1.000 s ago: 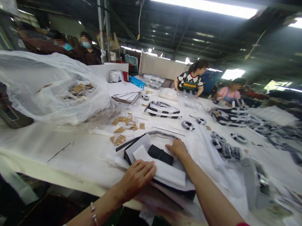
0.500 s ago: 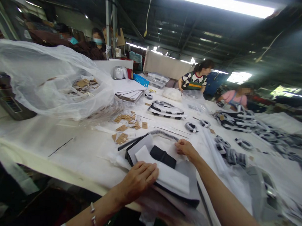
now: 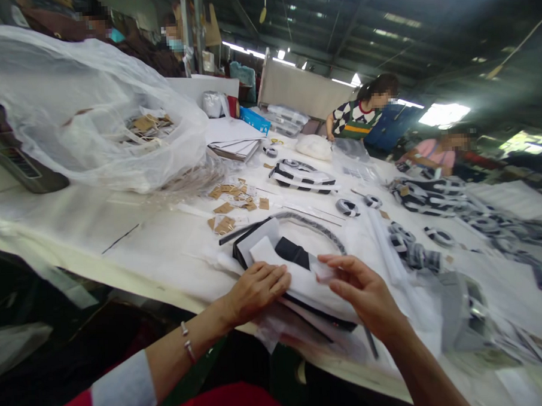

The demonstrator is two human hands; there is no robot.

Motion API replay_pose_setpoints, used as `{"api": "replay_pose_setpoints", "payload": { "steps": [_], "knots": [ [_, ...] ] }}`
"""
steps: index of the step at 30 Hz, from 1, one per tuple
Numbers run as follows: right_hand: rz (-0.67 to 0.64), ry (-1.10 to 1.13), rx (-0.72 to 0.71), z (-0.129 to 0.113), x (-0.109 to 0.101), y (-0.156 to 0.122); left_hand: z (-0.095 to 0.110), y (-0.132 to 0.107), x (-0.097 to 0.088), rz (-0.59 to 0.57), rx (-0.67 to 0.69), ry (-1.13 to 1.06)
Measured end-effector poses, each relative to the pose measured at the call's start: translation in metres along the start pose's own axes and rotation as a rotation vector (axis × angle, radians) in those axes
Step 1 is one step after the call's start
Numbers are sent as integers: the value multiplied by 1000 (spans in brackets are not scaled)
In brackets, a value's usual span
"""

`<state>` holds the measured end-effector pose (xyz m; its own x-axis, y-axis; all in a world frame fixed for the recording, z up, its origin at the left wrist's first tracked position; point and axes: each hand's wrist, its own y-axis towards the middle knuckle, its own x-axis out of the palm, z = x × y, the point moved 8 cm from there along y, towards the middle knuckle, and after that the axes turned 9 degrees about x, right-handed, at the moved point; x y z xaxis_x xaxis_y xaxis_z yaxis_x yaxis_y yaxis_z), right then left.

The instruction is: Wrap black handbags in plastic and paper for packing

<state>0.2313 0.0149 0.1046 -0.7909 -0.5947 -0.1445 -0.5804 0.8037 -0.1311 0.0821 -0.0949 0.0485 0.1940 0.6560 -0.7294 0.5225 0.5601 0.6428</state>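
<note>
My left hand (image 3: 258, 289) lies flat with fingers stretched on a white sheet (image 3: 283, 268) that covers a stack of black and white pieces (image 3: 255, 242) near the table's front edge. A folded black piece (image 3: 293, 251) sits on top of the sheet. My right hand (image 3: 362, 293) hovers just right of it, fingers curled, pinching the edge of a thin white piece (image 3: 323, 271) lifted off the stack.
A big clear plastic bag (image 3: 83, 115) with brown tags stands at the left, loose brown tags (image 3: 230, 199) beside it. Striped black and white items (image 3: 303, 176) lie across the white table (image 3: 134, 257). Two people work at the far side; a paper stack (image 3: 235, 142) lies behind.
My right hand has drawn back from the far side of the stack toward me and lifted a thin white piece. The left hand stays pressed on the sheet. The view has tilted down.
</note>
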Motion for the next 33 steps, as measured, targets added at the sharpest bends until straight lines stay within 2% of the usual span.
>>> {"api": "replay_pose_setpoints", "payload": {
  "steps": [3,4,5,6,9,11,13,17,20,22,25,27,30,33],
  "knots": [
    [-520,-137,34,-5,61,-64,0,1,-1,-7,6,8],
    [-651,-182,8,-3,78,-83,0,1,-1,-14,8,12],
    [-711,-248,-51,1,91,-96,0,1,-1,-23,9,14],
    [-692,-351,-135,7,100,-102,0,1,-1,-33,8,15],
    [-364,-791,-444,33,115,-98,0,2,0,-59,-3,16],
    [-196,-1024,-575,54,126,-89,0,2,1,-69,-8,16],
    [-100,-1102,-656,68,135,-78,0,2,2,-75,-11,12],
    [36,-965,-715,67,131,-62,1,4,3,-87,-24,12],
    [58,-873,-735,58,114,-61,7,12,2,-116,-46,31],
    [40,-820,-748,52,95,-69,15,21,2,-144,-59,50],
    [15,-758,-695,49,60,-87,28,31,5,-181,-60,64],
    [-12,-782,-650,54,45,-98,35,34,9,-199,-51,54],
    [-45,-898,-634,68,48,-107,36,36,13,-216,-40,26],
    [1,-1010,-665,81,71,-101,31,36,14,-227,-27,13]
  ]
}}
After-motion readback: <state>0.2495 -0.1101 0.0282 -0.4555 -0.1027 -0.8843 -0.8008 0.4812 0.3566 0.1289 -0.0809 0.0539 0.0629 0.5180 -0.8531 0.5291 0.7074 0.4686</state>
